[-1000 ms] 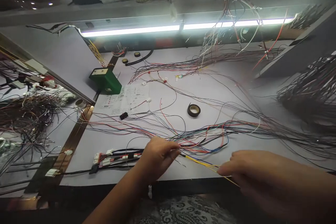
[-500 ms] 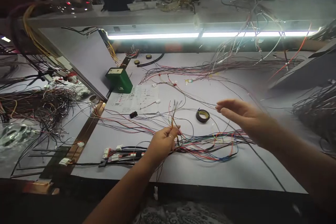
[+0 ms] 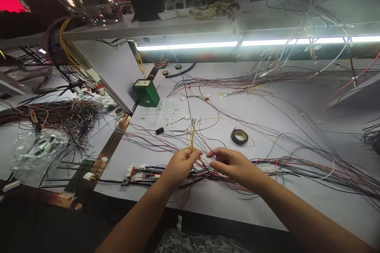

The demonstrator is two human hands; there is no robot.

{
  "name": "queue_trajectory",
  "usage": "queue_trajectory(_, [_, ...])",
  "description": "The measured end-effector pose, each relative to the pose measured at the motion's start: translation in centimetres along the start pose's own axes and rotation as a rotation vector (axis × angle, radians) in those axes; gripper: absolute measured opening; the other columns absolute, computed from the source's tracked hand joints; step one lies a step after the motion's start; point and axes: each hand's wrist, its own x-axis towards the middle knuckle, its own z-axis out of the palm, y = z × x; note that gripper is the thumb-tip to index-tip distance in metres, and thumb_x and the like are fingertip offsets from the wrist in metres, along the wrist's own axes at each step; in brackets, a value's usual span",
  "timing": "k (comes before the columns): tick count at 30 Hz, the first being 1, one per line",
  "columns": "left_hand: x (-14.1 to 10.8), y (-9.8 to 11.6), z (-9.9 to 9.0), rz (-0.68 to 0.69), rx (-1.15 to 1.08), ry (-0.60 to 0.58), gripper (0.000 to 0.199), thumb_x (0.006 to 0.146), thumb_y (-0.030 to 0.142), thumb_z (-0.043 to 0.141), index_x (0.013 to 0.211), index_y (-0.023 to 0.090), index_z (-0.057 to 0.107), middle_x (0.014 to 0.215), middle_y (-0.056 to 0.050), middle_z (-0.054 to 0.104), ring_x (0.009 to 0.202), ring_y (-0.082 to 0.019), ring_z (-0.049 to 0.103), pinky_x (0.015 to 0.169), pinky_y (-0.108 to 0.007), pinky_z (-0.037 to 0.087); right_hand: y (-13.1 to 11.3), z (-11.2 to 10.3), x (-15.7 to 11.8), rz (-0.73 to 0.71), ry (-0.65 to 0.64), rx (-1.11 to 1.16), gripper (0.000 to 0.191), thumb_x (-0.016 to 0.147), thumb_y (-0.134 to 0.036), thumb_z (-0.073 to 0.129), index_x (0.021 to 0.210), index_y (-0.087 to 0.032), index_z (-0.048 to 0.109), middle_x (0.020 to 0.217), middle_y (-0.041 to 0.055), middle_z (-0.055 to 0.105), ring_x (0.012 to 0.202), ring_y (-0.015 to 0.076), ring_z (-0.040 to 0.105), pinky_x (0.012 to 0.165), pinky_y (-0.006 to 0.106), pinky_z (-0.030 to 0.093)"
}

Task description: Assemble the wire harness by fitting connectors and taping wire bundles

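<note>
My left hand point(image 3: 182, 164) is closed in a pinch around a small bunch of yellow and dark wires point(image 3: 192, 134), their free ends pointing up and away from me. A long dark blue wire point(image 3: 187, 95) rises from near this bunch toward the lamp. Just to the right, my right hand point(image 3: 233, 165) has its thumb and forefinger apart, close to the wires; I see nothing clearly held in it. Below both hands runs a thick bundle of red, black and blue wires point(image 3: 267, 169), with white connectors point(image 3: 130, 171) at its left end.
A roll of black tape point(image 3: 239, 142) lies beyond my right hand. A black connector point(image 3: 159, 131), a printed sheet point(image 3: 162, 112) and a green box point(image 3: 147, 95) are at the left. Loose wires hang from the shelf point(image 3: 190, 27) at the right. A wire pile point(image 3: 74, 114) lies far left.
My right hand has come in from the right to beside my left hand. A long dark blue wire now stands up above the bunch. The view has shifted, moving the scene rightward.
</note>
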Motion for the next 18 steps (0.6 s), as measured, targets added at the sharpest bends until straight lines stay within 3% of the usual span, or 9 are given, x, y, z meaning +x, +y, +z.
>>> queue_trajectory(2, [-0.1,-0.8,-0.7,-0.037,-0.046,0.024,0.051,0.08,0.058,0.054,0.101,0.013,0.066,0.053,0.008,0.026,0.049,-0.008,0.023,0.047,-0.021,0.017,1.0,-0.9,-1.0,0.054,0.038,0.165,0.024,0.084,-0.043,0.061,0.088,-0.019,0.062,0.062,-0.004,0.043,0.053,0.0082,0.034,0.049,0.023,0.027])
queue_trajectory(5, [0.2,-2.1,-1.5,-0.076,-0.137,0.062,0.048,0.08,0.055,0.056,0.1,0.013,0.064,0.052,0.009,0.022,0.048,-0.007,0.02,0.047,-0.022,0.013,2.8,-2.4,-3.1,0.059,0.167,0.493,0.023,0.08,-0.039,0.069,0.078,-0.019,0.059,0.062,-0.0046,0.042,0.052,0.0064,0.031,0.049,0.021,0.027])
queue_trajectory(8, [0.5,-3.0,-1.9,-0.097,-0.204,0.077,0.045,0.081,0.053,0.056,0.097,0.012,0.063,0.049,0.009,0.023,0.046,-0.006,0.02,0.047,-0.022,0.013,4.1,-3.4,-4.6,-0.018,0.334,0.901,0.019,0.083,-0.037,0.065,0.078,-0.02,0.058,0.068,-0.0039,0.044,0.051,0.0055,0.03,0.048,0.02,0.032])
queue_trajectory(11, [0.5,-3.1,-2.1,-0.091,-0.258,0.057,0.044,0.079,0.051,0.059,0.095,0.011,0.062,0.051,0.009,0.025,0.044,-0.005,0.018,0.045,-0.021,0.01,4.9,-4.1,-5.0,-0.068,0.477,1.133,0.014,0.084,-0.033,0.063,0.084,-0.021,0.058,0.074,-0.0036,0.046,0.051,0.0045,0.031,0.047,0.016,0.035])
queue_trajectory(14, [0.5,-2.9,-2.0,-0.089,-0.272,0.075,0.042,0.077,0.049,0.062,0.094,0.011,0.063,0.054,0.009,0.025,0.043,-0.004,0.018,0.044,-0.021,0.008,5.5,-4.2,-5.0,-0.088,0.516,1.057,0.014,0.088,-0.036,0.06,0.088,-0.023,0.058,0.058,-0.0067,0.038,0.046,0.0054,0.023,0.043,0.016,0.028])
queue_trajectory(18, [0.6,-2.8,-1.8,-0.084,-0.303,0.098,0.041,0.075,0.048,0.064,0.091,0.01,0.064,0.063,0.005,0.042,0.043,-0.001,0.023,0.044,-0.021,0.008,6.0,-3.6,-5.4,0.104,0.352,0.578,0.027,0.089,-0.045,0.057,0.097,-0.019,0.059,0.043,-0.0101,0.028,0.043,0.0062,0.015,0.042,0.021,0.014])
